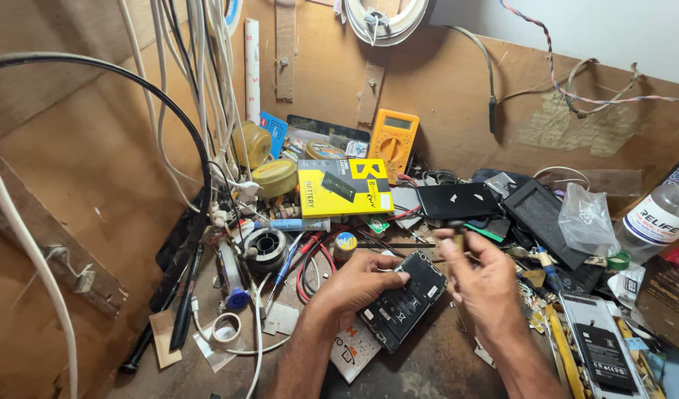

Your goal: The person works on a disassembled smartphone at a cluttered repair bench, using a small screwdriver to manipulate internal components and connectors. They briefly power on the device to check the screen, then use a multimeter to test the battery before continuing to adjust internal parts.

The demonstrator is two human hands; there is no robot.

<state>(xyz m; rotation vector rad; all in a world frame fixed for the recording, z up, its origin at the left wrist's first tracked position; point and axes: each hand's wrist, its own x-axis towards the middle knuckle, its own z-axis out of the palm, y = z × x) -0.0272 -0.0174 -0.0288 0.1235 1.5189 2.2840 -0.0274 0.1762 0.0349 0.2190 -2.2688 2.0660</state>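
Note:
An opened black phone (402, 301) with its back off lies tilted on the brown workbench, its inner parts facing up. My left hand (354, 284) rests on its left edge, thumb and fingers holding the frame steady. My right hand (481, 275) hovers just right of the phone's top end, fingers pinched on a small dark tool or part (455, 235) whose shape I cannot make out. A second opened phone (602, 355) lies at the lower right.
A yellow and black battery box (343, 186) and an orange multimeter (393, 140) stand behind the hands. Black phone panels (458, 199), a plastic bag (585, 216), a clear bottle (661, 214), solder spool (266, 242), tape roll (226, 327) and hanging cables (199, 89) crowd the bench.

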